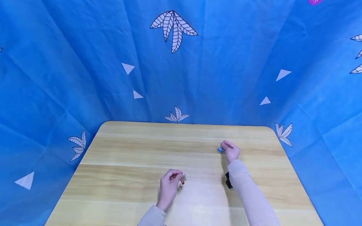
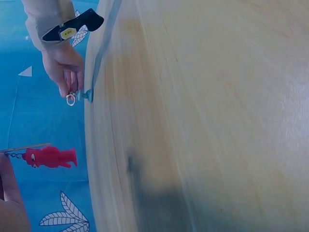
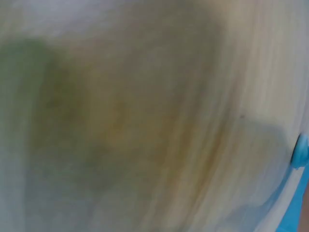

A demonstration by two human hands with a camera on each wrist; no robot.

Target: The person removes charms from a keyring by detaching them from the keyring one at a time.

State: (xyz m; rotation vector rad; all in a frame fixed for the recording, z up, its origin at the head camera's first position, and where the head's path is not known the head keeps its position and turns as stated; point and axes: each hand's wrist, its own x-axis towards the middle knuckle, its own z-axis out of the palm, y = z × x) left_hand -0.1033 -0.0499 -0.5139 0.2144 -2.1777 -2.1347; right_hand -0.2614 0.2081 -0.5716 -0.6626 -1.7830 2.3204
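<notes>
My left hand (image 1: pixel 178 176) hovers over the near middle of the wooden table (image 1: pixel 127 150), fingers curled. It pinches the chain of a small red figure keychain (image 1: pixel 183 180), which hangs free in the left wrist view (image 2: pixel 50 157). Farther right, my right hand (image 1: pixel 224 146) pinches the metal ring (image 2: pixel 71 100) of a small blue charm (image 1: pixel 220 149). The blue charm (image 2: pixel 87 95) sits at the table surface. The right wrist view is blurred, showing only tabletop and a bit of the blue charm (image 3: pixel 300 153) at its right edge.
A blue cloth backdrop (image 1: pixel 181 62) printed with white leaves and triangles rises behind and on both sides of the table. A black wrist camera (image 1: pixel 228 180) is strapped to my right forearm. The bare wooden tabletop (image 2: pixel 217 121) spreads around both hands.
</notes>
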